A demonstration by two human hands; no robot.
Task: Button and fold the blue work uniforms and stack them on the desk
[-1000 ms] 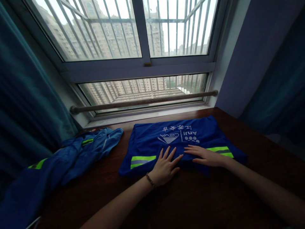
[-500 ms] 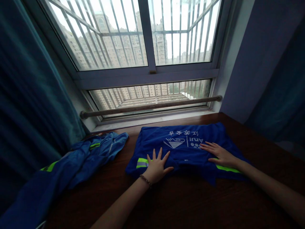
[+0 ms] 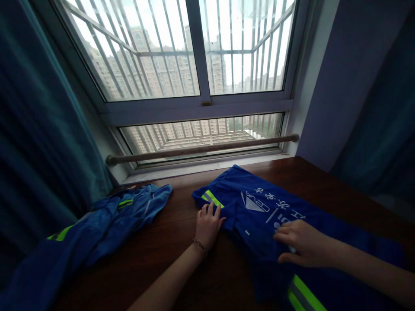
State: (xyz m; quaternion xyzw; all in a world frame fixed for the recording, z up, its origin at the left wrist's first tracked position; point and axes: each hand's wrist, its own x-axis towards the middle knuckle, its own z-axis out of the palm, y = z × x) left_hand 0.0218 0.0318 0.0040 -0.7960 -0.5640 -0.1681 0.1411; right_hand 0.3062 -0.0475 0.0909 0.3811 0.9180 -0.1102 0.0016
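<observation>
Your left hand [image 3: 207,224], with a beaded bracelet [image 3: 198,245] at the wrist, rested on the near left part of the blue garment [image 3: 256,229], its fingers bent just beside a yellow-green reflective strip [image 3: 212,198]; whether they pinched any cloth could not be told. Your right hand [image 3: 301,242] lay over the white lettering [image 3: 275,201] further right, fingers curled with the thumb set apart below them, and blur hid whether it gripped the fabric. The garment itself sat aslant on the dark wooden table [image 3: 175,229], one corner pointing toward the window [image 3: 197,106], the rest spreading under your right forearm to the right. A second reflective strip [image 3: 303,293] showed on it at the bottom, nearer you than your right hand. To your left, well apart from that garment, a crumpled lighter blue garment [image 3: 129,216] lay along the table beside the curtain [image 3: 55,108]. Beyond the table, a rail [image 3: 201,150] crossed the lower pane of the window.
</observation>
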